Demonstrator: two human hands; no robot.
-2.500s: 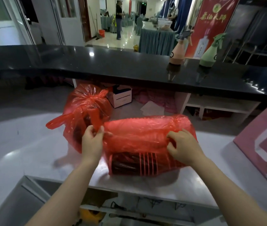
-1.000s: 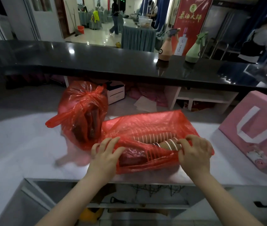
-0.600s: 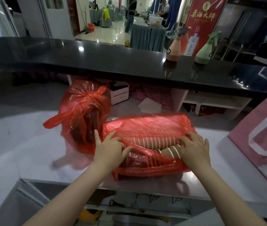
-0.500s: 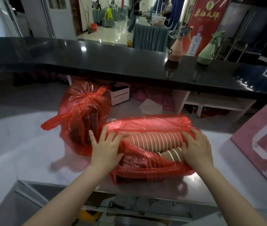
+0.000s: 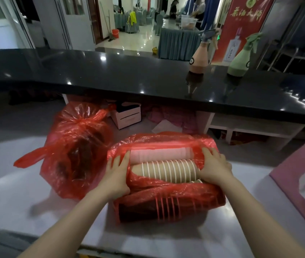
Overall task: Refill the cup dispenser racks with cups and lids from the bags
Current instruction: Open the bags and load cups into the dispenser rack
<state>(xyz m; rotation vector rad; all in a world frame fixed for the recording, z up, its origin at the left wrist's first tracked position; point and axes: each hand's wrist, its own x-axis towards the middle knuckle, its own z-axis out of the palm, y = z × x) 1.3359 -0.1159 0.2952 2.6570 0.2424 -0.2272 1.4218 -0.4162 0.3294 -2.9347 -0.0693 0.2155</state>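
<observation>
The mouth of the bag now gapes wide; half a second ago the red film still covered part of the cups, and further back it was shut over them entirely. Both hands have moved apart to the two ends of the opening.

The left hand lies at the left end of the opening, palm down, fingers straight and slightly spread, pointing away from the person; they press the film back beside the base end of the stacks. The right hand sits at the right end, fingers bent over the rim end of the stacks with the film under them. Whether it grips the plastic or only pushes it down cannot be told. Both forearms reach in from the near edge of the counter.

In the opening two nested stacks lie on their sides, running left to right: a pale pink stack farther off and a tan stack with white rims touching it on the near side. A third, darker stack shows through the film below. The bag lies near the counter's near edge, about its middle.

A second bag, knotted at the top, stands just left of it, touching. A pink carrier sits at the right edge.
</observation>
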